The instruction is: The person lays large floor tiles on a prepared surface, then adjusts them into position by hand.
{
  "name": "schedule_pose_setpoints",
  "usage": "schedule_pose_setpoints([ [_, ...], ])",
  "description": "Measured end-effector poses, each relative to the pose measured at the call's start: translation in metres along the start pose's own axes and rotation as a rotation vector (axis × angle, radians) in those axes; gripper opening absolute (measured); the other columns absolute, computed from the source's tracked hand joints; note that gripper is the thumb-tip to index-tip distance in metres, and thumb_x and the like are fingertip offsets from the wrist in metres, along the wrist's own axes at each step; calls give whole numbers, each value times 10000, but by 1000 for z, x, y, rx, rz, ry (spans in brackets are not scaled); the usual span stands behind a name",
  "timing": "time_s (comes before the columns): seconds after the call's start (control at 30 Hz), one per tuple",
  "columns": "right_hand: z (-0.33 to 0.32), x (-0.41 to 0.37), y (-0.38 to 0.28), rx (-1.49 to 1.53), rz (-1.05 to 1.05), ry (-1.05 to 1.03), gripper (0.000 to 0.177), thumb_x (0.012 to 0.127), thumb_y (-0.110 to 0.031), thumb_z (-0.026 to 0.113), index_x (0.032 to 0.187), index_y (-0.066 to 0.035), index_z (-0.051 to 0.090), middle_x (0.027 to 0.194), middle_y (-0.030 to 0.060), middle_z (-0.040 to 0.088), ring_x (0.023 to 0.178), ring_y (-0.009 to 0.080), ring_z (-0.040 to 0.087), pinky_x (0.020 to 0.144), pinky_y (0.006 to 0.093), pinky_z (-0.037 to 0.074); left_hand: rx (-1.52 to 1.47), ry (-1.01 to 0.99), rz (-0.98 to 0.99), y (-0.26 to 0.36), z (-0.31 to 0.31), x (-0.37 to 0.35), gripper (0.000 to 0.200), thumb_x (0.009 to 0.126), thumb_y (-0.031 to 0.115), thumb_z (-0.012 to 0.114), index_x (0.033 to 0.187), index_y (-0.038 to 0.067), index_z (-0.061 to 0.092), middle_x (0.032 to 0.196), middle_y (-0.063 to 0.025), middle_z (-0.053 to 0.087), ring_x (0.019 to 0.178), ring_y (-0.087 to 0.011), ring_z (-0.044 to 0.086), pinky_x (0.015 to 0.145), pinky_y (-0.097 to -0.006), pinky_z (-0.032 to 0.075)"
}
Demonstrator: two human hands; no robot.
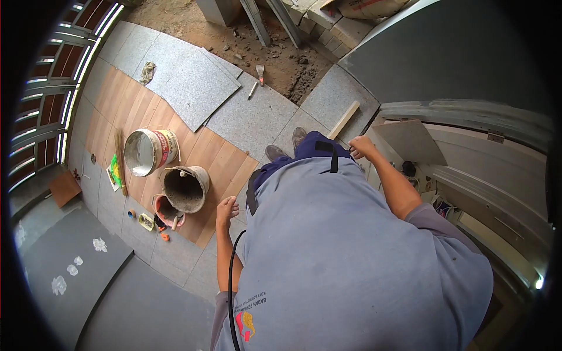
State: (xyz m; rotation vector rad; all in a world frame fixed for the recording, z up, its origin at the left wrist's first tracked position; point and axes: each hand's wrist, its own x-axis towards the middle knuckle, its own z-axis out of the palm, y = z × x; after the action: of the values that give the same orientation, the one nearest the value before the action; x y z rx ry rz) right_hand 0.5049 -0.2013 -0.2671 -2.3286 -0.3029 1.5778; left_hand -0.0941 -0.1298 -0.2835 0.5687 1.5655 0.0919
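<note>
From the far left I saw a bundle of thin sticks (120, 161) on the floor, then a white bucket (165, 147) with printed lettering, tipped toward my view by the lens or its own lean; I couldn't tell which. Just below it sat a small red bucket (159, 205), close against a dark-mouthed bucket (202, 182) with grey residue inside. That last one was the thing nearest my left hand (227, 210), off to its left and apart from it. The left grip was narrow, fingers curled in, with nothing visible in it. Further right, a scraper (261, 75) lay on the tiles beyond the shoes (275, 153), well out of reach. A pale wooden strip (343, 120) lay on the floor just beyond my right hand (363, 147), not touching it. The right grip was narrow too, a loose fist beside the blue trousers (316, 146); I couldn't tell whether it pinched cloth. I judged this a pause between handlings, both arms bent at the sides. Taking up the bucket would have called for opening the left grip and lowering it leftward.
</note>
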Motion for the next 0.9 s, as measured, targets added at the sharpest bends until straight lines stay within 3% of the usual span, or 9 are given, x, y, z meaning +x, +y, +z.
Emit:
schedule_pose_setpoints([
  [0.23,5,0,0,-27,1,7,296,863,-200,599,992,65,630,839,159,658,624,257,663,511,366,580,-4,-2,6,-7,-12,5,419,860,357,682,1155,60,648,882,-58,628,764,-165,610,670,-321,535],
  [0.43,5,5,-10,-23,-13,-42,259,834,-152,580,927,90,594,841,191,636,581,289,647,490,392,567,-27,0,11,-18,-14,11,444,850,366,689,1162,54,644,880,-56,629,768,-165,616,673,-327,537],
  [0.53,9,0,-19,-43,-27,-3,246,861,-187,593,873,52,650,741,141,646,561,231,638,471,345,557,-50,-12,7,-21,-13,13,447,851,365,688,1166,51,640,882,-56,630,772,-168,619,677,-329,538],
  [0.9,13,1,-13,-103,-104,26,285,849,-250,614,827,24,689,725,106,673,596,194,636,509,356,524,-30,-2,-12,-24,-18,18,441,853,364,687,1164,55,640,885,-56,627,776,-171,614,688,-334,535],
])
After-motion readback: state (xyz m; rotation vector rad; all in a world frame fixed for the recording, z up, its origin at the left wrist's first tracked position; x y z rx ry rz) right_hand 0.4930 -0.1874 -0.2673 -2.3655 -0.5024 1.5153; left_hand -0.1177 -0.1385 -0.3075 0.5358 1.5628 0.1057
